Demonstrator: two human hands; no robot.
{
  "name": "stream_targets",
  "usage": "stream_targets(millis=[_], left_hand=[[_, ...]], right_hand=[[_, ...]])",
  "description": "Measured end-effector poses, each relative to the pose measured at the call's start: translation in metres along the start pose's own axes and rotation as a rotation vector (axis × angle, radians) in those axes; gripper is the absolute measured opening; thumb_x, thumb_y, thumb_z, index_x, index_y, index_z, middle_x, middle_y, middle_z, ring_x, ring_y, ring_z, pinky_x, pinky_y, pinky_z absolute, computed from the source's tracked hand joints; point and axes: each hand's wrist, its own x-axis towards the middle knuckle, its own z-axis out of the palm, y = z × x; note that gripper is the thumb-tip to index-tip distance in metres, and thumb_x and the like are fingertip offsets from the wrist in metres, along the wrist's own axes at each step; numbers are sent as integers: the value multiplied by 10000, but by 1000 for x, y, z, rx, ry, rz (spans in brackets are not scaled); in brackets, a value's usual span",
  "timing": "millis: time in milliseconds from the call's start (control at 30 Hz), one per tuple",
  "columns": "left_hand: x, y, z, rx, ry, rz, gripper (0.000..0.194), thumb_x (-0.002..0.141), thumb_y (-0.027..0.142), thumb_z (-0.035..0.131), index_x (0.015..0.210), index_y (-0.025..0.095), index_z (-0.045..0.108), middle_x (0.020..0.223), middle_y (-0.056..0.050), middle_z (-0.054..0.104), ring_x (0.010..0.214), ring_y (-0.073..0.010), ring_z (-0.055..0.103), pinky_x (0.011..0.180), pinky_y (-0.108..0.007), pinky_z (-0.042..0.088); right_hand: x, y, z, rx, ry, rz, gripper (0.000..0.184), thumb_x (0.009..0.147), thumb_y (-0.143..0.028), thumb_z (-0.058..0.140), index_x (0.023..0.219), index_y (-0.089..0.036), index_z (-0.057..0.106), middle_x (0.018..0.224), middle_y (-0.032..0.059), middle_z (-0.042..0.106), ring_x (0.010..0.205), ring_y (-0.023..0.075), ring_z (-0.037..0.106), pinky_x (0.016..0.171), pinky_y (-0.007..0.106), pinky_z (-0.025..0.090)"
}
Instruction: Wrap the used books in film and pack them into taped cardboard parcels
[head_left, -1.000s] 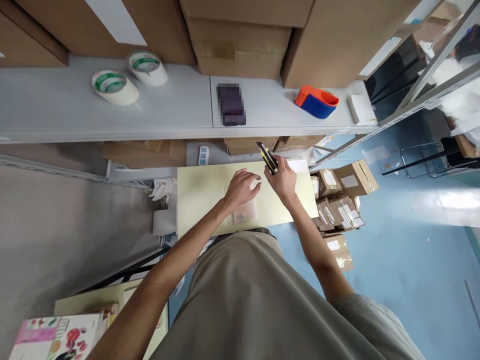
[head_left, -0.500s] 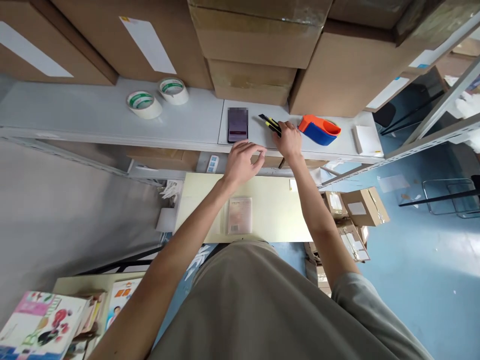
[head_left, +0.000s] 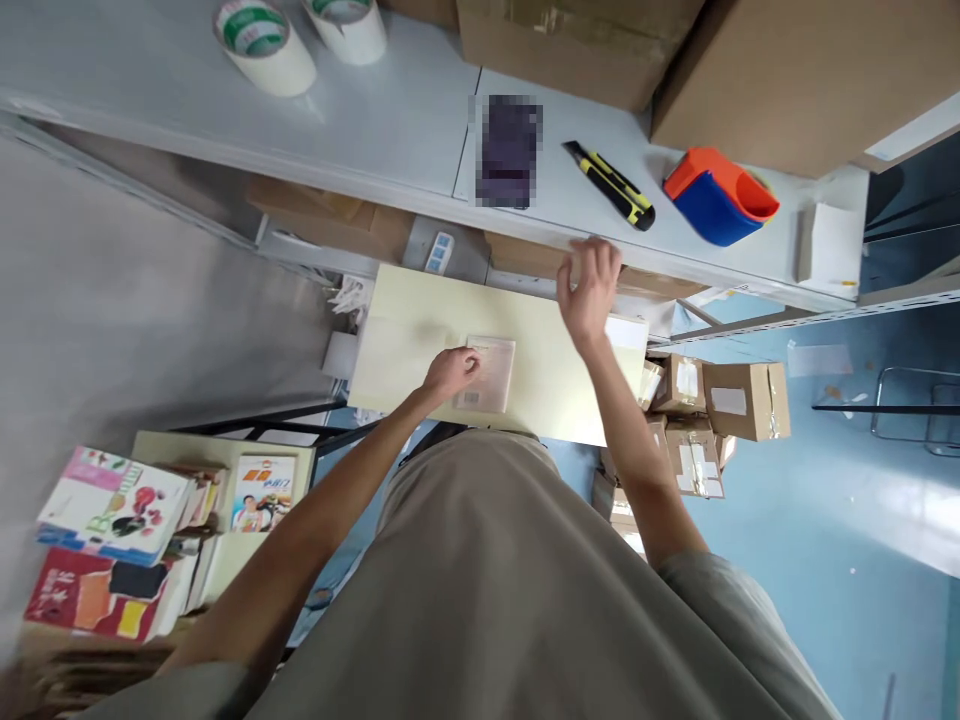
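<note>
Head view: pale table (head_left: 551, 350) below a grey shelf (head_left: 397, 125).
Left hand (head_left: 452, 370): curled, over the left side of a thin packet (head_left: 495, 377); cannot tell whether it grips anything.
Right hand (head_left: 590, 292): half open, fingers bent, holding nothing, near the shelf's front edge.
Packet: flat by the table's near edge.
Cutter (head_left: 611, 187): on the shelf, near its front edge.

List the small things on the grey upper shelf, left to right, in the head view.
White round tape roll with green core, second white tape roll, dark pixelated rectangle, slim black-yellow box cutter, curved orange-blue plastic piece, white rectangular paper stack.
</note>
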Motion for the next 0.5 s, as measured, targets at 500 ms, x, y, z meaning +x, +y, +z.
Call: stream_targets(millis=[500], left_hand=[[-6,-78,80,-179,-121,-324,419,834,215,680,1231,104,753,1211,-171,759,1120,-329,739,1052,-409,561]], right_hand=[[-214,-42,121,391,-718,972,346,1033,-279,698,1368,-191,706,1330,155,847,1262,275,799,1097,372,595]])
